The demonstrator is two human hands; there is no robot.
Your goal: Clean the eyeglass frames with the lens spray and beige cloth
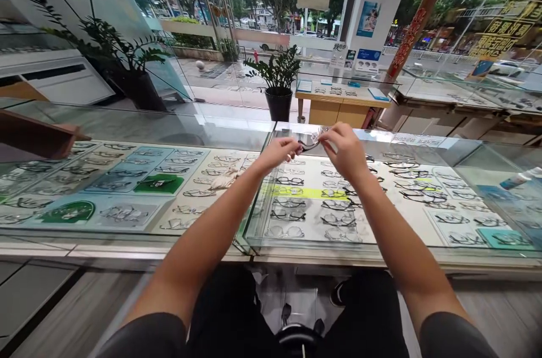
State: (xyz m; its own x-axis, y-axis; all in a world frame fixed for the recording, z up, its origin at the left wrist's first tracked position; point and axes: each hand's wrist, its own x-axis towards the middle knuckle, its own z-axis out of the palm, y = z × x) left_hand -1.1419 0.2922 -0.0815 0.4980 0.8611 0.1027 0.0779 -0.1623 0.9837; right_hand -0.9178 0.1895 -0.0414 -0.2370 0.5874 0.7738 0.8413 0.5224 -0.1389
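Note:
A pair of eyeglasses [311, 147] with a dark frame is held up over the glass display counter [275, 245]. At one end of it, the fingertips of my left hand [277, 153] are pinched together. My right hand [345, 149] grips the other end between thumb and fingers. The lenses are small and partly lost against the bright glass, so their state cannot be made out. Beneath both hands, rows of eyeglasses [288, 215] lie inside the case. A crumpled beige cloth [224, 179] rests to the left of my left forearm.
On the left, a brown box-like object [36, 135] sits on the counter. A bottle [519, 178] stands at the far right. Beyond the counter are a potted plant [278, 101] and a wooden display table [322, 112]. My legs are close under the counter's front edge.

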